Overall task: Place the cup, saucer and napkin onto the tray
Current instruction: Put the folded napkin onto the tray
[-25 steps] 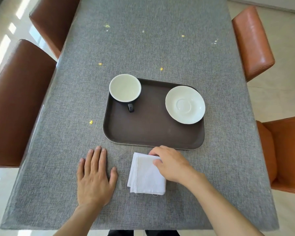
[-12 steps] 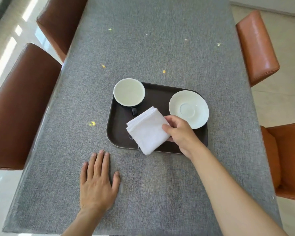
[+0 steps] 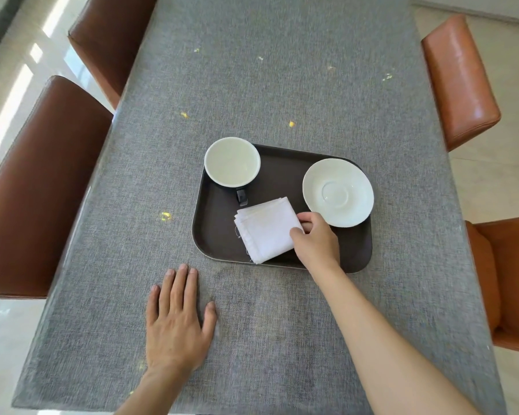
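Napkin (image 3: pixel 265 228) placement is the step in hand, and it looks like the last one: the cup (image 3: pixel 232 162) already stands in the tray's (image 3: pixel 213 223) far left corner with its dark handle pointing toward the near edge, and the saucer (image 3: pixel 338 192) sits by the far right corner. The folded white napkin lies over the middle of the tray near its front edge, one corner reaching almost to that rim; whether it rests flat or hangs a little above the surface I cannot tell. The right hand (image 3: pixel 316 242) pinches the napkin's right edge between thumb and fingertips. The left hand (image 3: pixel 179 320) lies flat on the grey table (image 3: pixel 282 70), fingers spread, holding nothing, just short of the tray's near left corner. My guess is the next move is simply to let go and lift the hand straight away without dragging the folds open.
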